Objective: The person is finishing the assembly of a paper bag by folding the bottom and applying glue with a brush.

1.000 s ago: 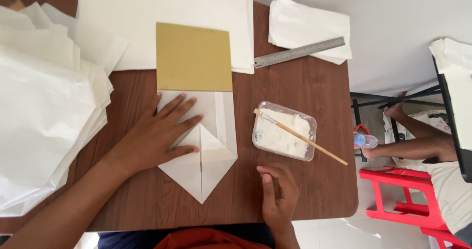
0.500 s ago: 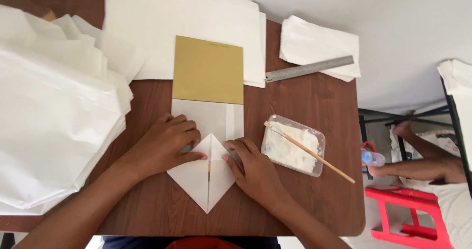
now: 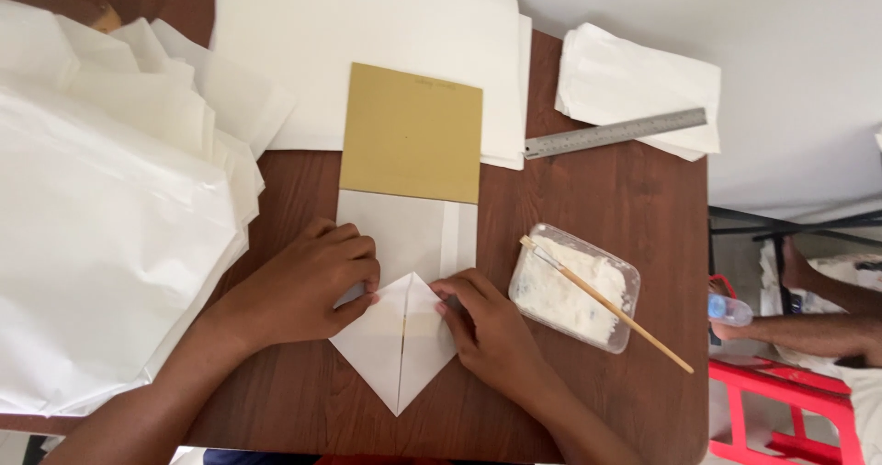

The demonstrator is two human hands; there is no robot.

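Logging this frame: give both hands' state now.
Left hand: fingers curled, pressing the folded paper, gripping nothing.
Right hand: open, fingertips pressing the same paper.

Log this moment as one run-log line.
left hand: pressing folded white paper | right hand: pressing same | nearby: paste tub, brush

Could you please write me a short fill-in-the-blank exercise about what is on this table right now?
1. Both hands, left hand and right hand, press on the folded white ____.
2. The brush rests across the plastic ____ of white paste.
3. The metal ruler lies on a stack of ____ paper.
Missing words: paper; container; white
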